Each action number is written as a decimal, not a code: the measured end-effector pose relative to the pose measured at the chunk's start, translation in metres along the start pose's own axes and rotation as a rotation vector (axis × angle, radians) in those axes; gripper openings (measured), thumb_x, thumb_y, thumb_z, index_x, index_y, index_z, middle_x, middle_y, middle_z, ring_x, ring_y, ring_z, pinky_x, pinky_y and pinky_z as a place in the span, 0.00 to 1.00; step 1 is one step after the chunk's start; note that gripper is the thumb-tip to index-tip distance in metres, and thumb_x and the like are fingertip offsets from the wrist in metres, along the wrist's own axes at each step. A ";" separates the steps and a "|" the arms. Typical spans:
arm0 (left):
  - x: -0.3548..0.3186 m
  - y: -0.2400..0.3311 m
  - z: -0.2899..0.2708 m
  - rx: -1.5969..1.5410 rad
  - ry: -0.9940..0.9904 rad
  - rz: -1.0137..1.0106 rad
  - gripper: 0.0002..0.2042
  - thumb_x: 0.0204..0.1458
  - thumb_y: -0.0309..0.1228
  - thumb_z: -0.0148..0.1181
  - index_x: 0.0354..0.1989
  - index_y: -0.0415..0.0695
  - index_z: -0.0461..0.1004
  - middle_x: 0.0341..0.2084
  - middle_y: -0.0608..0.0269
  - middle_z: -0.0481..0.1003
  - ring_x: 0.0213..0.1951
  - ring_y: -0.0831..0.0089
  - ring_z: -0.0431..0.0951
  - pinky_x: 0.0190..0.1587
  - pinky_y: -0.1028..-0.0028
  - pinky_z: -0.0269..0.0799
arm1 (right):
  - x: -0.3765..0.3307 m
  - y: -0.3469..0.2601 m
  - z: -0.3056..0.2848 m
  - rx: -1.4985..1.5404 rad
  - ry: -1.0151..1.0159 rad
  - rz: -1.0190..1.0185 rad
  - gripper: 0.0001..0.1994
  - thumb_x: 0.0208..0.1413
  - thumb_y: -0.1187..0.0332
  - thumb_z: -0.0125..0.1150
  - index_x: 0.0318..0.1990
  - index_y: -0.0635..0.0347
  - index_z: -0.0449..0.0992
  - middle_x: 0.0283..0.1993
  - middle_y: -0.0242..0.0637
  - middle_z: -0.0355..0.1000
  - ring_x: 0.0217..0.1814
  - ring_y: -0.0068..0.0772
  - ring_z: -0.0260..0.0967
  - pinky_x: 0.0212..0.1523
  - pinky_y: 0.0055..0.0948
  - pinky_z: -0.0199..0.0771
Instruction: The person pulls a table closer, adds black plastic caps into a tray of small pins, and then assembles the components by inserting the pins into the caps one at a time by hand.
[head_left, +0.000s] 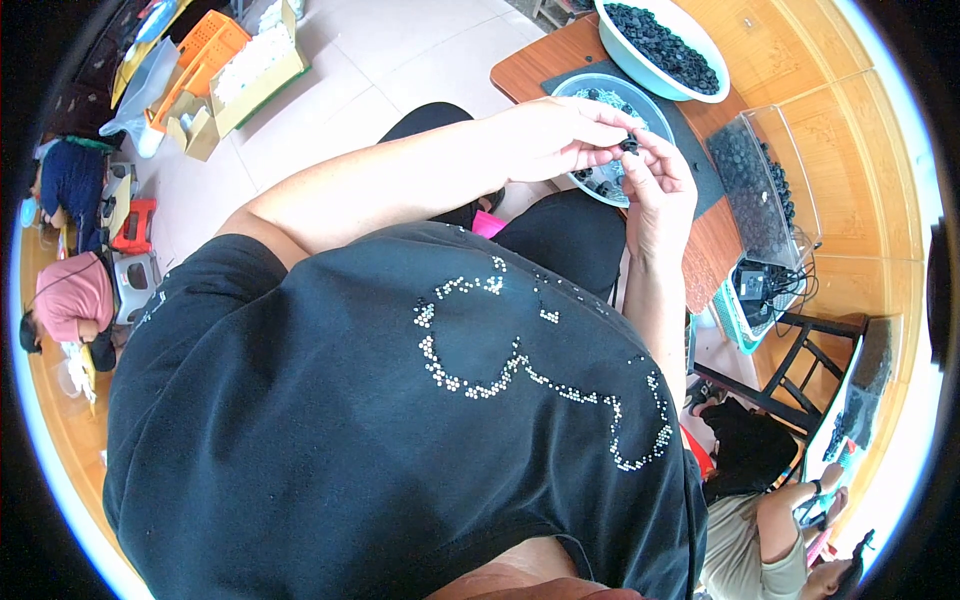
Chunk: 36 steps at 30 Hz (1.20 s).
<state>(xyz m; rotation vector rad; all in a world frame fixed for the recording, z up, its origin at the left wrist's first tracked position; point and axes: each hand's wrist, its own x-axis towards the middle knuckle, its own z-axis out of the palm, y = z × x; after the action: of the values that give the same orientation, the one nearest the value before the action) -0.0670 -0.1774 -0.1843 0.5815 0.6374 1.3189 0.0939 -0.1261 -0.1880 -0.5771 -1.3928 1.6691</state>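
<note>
A small black part (629,145), too small to identify closely, is pinched between the fingertips of both my hands. From its left side my left hand (565,135) reaches it with thumb and fingers closed together. My right hand (660,190) meets it from the right, thumb and forefinger pressed on it. Just under the hands stands a pale blue bowl (664,118) with black parts and thin clear pieces inside. Its contents are partly hidden by my fingers. The bowl rests on a dark mat on a brown wooden table (712,245).
A white basin (722,92) full of black parts stands behind the bowl. To the right are a clear box (800,190) of dark parts and a teal basket (738,325) with cables. Cartons (260,85) and an orange crate (212,45) lie far left. Other people sit at both sides.
</note>
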 end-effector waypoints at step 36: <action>-0.005 -0.014 0.004 0.030 -0.024 0.007 0.15 0.55 0.26 0.51 0.50 0.36 0.67 0.39 0.60 0.71 0.39 0.80 0.71 0.43 0.84 0.71 | -0.001 0.006 -0.007 0.009 -0.131 -0.012 0.09 0.51 0.76 0.59 0.40 0.63 0.71 0.28 0.24 0.69 0.27 0.09 0.62 0.25 0.08 0.58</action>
<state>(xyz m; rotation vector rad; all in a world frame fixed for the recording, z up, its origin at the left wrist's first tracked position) -0.0555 -0.1841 -0.1911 0.6233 0.6370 1.3088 0.0978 -0.1230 -0.1956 -0.4606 -1.4782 1.7279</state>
